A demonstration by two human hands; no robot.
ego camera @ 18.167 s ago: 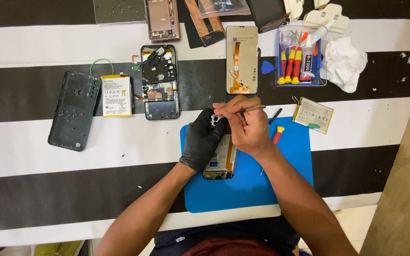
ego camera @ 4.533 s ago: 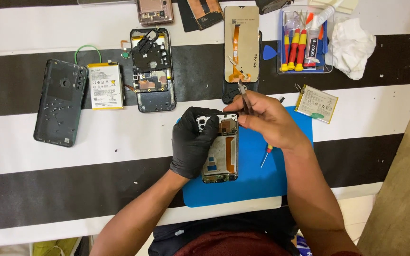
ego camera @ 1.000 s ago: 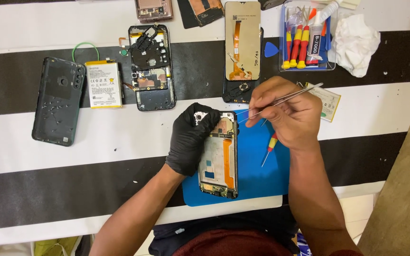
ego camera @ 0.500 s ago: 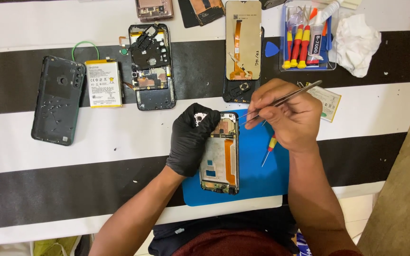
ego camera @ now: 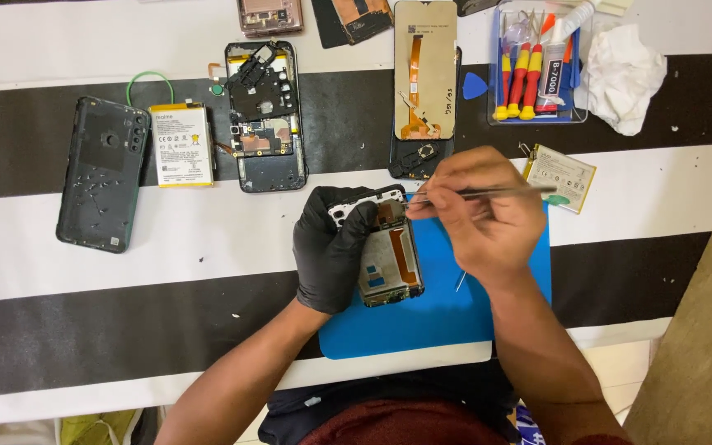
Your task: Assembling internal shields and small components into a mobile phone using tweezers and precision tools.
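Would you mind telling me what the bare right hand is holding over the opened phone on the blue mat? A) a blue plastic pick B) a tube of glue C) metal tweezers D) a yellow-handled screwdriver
C: the right hand pinches thin metal tweezers, tips toward the top of the opened phone that the gloved left hand steadies on the blue mat.

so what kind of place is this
Probably a phone repair bench: opened phones lie in pieces, a loose battery beside them, a tray of screwdrivers, and tweezers over a stripped phone frame.
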